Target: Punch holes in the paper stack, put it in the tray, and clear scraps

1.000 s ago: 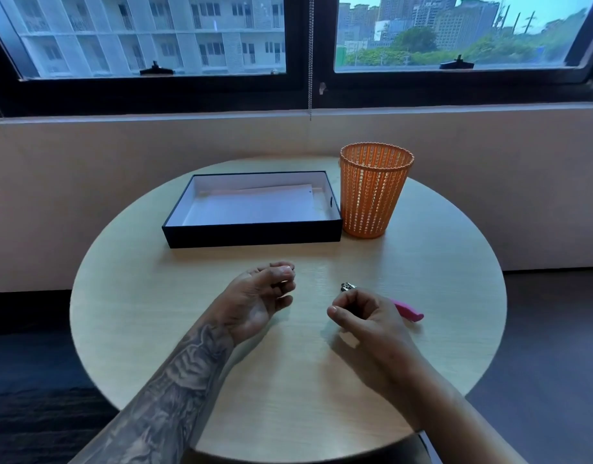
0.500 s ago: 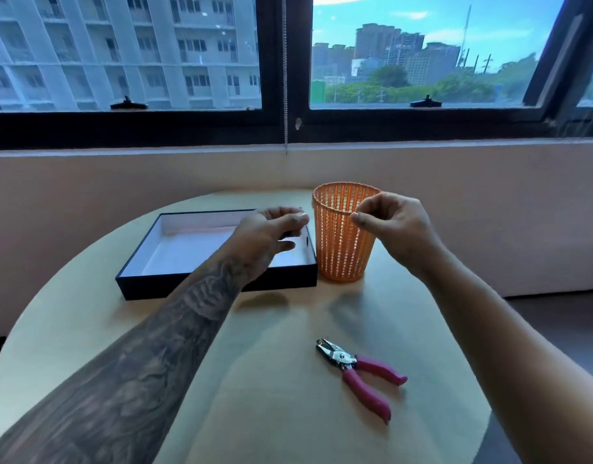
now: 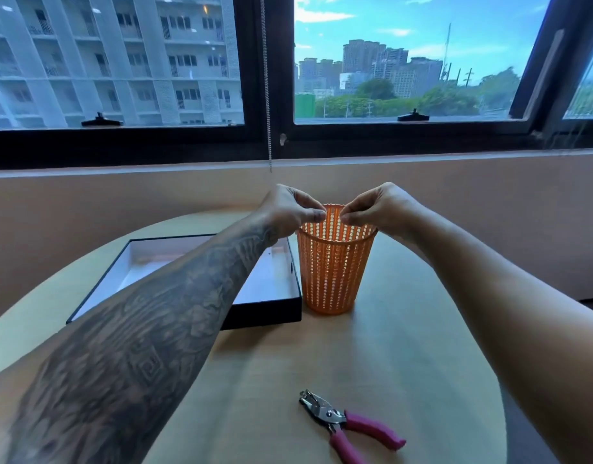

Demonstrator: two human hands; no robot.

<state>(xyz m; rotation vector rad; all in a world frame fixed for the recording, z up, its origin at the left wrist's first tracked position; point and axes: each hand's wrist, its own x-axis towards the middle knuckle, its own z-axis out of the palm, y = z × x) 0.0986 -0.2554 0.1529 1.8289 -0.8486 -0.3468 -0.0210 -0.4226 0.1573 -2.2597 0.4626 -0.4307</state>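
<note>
My left hand [image 3: 288,209] and my right hand [image 3: 375,209] hover side by side over the mouth of the orange mesh basket [image 3: 332,272]. Each hand has its thumb and fingertips pinched together; anything between them is too small to see. The black tray [image 3: 265,318] stands left of the basket, touching it or nearly so, with white paper [image 3: 270,279] lying flat inside, partly hidden by my left forearm. A hole punch with pink handles [image 3: 348,426] lies on the round wooden table [image 3: 405,356] near the front edge, apart from both hands.
A low beige wall and a window with a hanging blind chain [image 3: 267,95] stand behind the table. The table's rim curves away on the right toward dark floor [image 3: 589,306].
Both hands rose from the table near the punch, travelled to the basket and now meet over its rim. The view tilted upward. The punch stayed where it lay.
</note>
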